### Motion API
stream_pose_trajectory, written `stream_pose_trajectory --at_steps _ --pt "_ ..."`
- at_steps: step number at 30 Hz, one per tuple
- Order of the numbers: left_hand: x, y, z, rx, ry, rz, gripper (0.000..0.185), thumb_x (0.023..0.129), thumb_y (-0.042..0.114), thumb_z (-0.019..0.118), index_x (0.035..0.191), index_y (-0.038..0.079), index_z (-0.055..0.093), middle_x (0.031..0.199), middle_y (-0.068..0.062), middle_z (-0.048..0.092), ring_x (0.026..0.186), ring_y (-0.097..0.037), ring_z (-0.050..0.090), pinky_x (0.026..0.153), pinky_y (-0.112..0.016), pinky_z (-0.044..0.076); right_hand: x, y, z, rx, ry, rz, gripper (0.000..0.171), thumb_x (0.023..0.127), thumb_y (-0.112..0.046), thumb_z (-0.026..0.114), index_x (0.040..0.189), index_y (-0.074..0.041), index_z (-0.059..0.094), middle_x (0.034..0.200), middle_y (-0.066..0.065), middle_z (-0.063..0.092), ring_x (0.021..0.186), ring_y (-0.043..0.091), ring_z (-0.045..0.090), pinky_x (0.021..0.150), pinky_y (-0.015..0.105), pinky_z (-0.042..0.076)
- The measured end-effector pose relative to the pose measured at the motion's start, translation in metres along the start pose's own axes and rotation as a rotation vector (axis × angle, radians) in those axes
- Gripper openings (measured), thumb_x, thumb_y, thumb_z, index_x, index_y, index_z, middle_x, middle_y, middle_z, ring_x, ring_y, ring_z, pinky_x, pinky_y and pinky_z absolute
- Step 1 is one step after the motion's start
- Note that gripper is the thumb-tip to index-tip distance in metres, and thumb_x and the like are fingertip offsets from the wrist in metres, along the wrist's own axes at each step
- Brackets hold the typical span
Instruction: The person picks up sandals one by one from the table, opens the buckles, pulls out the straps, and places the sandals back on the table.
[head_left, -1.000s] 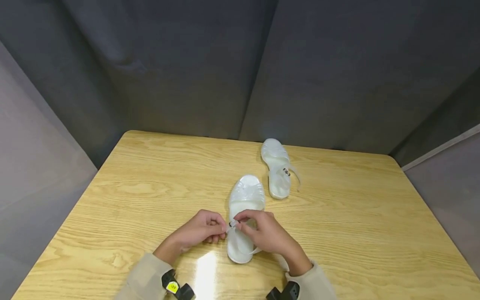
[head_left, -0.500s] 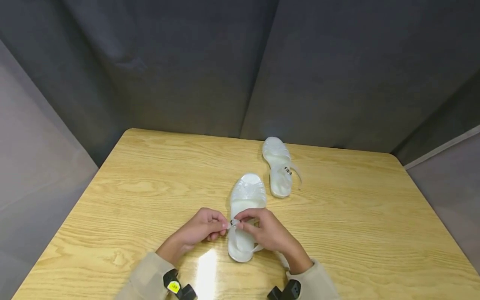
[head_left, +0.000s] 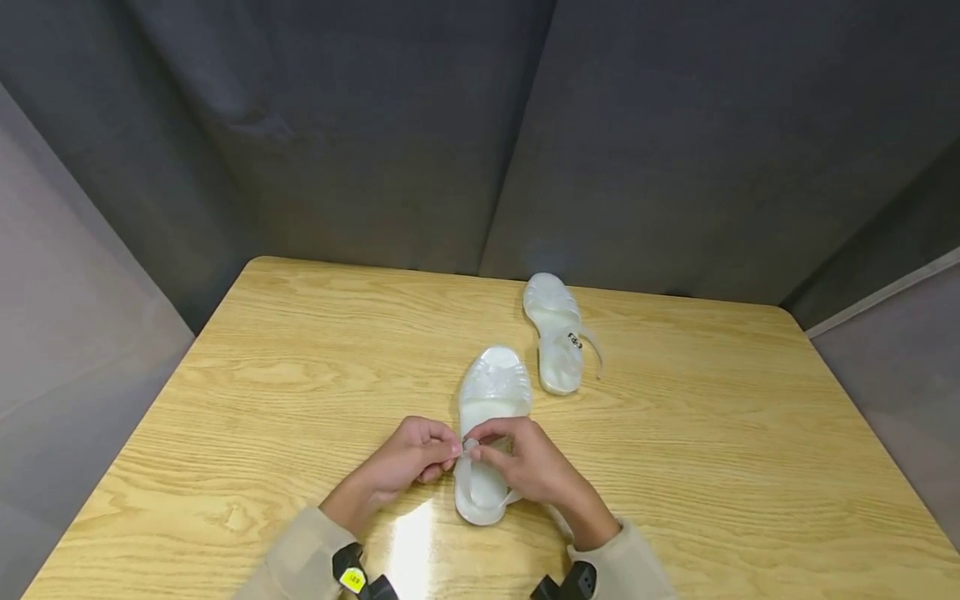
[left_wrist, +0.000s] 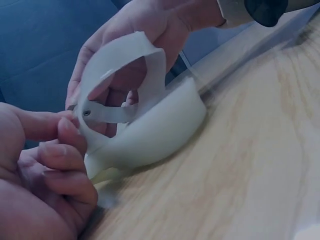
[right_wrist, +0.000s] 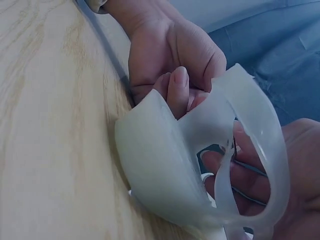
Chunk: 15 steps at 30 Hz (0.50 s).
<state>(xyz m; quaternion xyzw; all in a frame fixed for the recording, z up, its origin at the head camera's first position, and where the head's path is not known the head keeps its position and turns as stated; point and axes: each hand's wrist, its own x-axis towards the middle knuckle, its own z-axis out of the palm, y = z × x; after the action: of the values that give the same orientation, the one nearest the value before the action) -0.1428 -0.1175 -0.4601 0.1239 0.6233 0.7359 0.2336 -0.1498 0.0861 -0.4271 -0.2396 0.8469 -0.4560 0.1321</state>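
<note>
**Both hands at the ankle strap of the near sandal**

Your left hand [head_left: 408, 460] and right hand [head_left: 525, 462] meet over the heel end of the near sandal [head_left: 487, 425], a translucent white jelly sandal lying on the wooden table [head_left: 262, 400] with its toe pointing away from you. Your fingertips come together at the small metal buckle [head_left: 468, 444] on the ankle strap [left_wrist: 117, 112], which sits on the sandal's left side, right between the two hands.

From the left wrist view, your left thumb and forefinger are curled and pinching the strap end by the buckle, with the other fingers [left_wrist: 65, 160] folded beneath. The strap loops up and over toward your right hand, which lies behind the loop.

From the right wrist view, your right fingers [right_wrist: 235, 175] are curled inside the strap loop, gripping it by the buckle, while the heel cup bulges toward the camera and your left hand sits beyond it. The heel end seems to rest on the table; the toe end lies flat, well clear of both hands.

The second sandal [head_left: 555, 333] lies farther back and slightly right, apart from the first, its strap trailing loosely to the right.
</note>
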Motion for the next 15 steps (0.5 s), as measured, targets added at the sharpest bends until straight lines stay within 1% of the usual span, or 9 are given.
stream_pose_trajectory --at_steps 3,5,8,11,13,15 --pt "0.0000 -0.0001 0.0017 -0.024 0.016 0.001 0.012 0.090 0.003 0.054 0.084 -0.004 0.060 0.061 0.003 0.051 0.045 -0.002 0.037 0.043 -0.015 0.031 0.0000 -0.0003 0.0007 0.000 0.000 0.002 0.012 0.087 -0.019 0.066 0.097 -0.014 0.071 0.097 -0.004 0.070 0.098 0.013 0.061 0.088 0.040 0.047" --pt "0.0001 0.0003 0.0025 -0.030 0.031 -0.005 0.012 0.091 0.004 0.054 0.084 -0.004 0.060 0.061 0.003 0.051 0.045 -0.002 0.038 0.044 -0.016 0.031 0.0000 -0.0001 0.0007 -0.002 0.003 -0.001 0.013 0.087 -0.019 0.066 0.098 -0.013 0.070 0.097 -0.003 0.070 0.097 0.013 0.061 0.086 0.038 0.048" --pt "-0.0002 0.0022 0.0028 0.001 0.053 -0.018 0.014 0.090 0.004 0.056 0.086 -0.008 0.060 0.062 0.002 0.053 0.047 -0.003 0.040 0.044 -0.016 0.032 0.0000 0.0005 0.0007 -0.017 0.015 -0.011 0.013 0.088 -0.021 0.065 0.098 -0.014 0.070 0.097 -0.004 0.070 0.095 0.012 0.061 0.084 0.036 0.049" --pt "-0.0011 0.0051 0.0020 0.056 0.061 -0.034 0.016 0.090 0.006 0.058 0.090 -0.010 0.060 0.066 0.000 0.055 0.050 -0.005 0.043 0.046 -0.016 0.035 0.0003 0.0010 0.0009 -0.038 0.037 -0.030 0.013 0.087 -0.022 0.066 0.097 -0.015 0.071 0.097 -0.005 0.069 0.094 0.011 0.061 0.083 0.035 0.049" --pt "-0.0019 0.0071 0.0016 0.085 0.042 -0.044 0.018 0.089 0.007 0.059 0.092 -0.010 0.058 0.068 -0.001 0.056 0.053 -0.007 0.046 0.048 -0.017 0.037 0.0006 0.0012 0.0012 -0.052 0.053 -0.040 0.013 0.087 -0.023 0.066 0.096 -0.015 0.071 0.096 -0.006 0.068 0.093 0.011 0.061 0.082 0.033 0.050" --pt "-0.0025 0.0088 0.0019 0.094 0.013 -0.045 0.020 0.089 0.008 0.060 0.097 -0.009 0.054 0.069 -0.002 0.056 0.055 -0.008 0.049 0.050 -0.018 0.039 0.0007 0.0011 0.0015 -0.061 0.067 -0.050 0.012 0.087 -0.023 0.067 0.095 -0.016 0.072 0.095 -0.007 0.067 0.092 0.010 0.060 0.081 0.031 0.049"
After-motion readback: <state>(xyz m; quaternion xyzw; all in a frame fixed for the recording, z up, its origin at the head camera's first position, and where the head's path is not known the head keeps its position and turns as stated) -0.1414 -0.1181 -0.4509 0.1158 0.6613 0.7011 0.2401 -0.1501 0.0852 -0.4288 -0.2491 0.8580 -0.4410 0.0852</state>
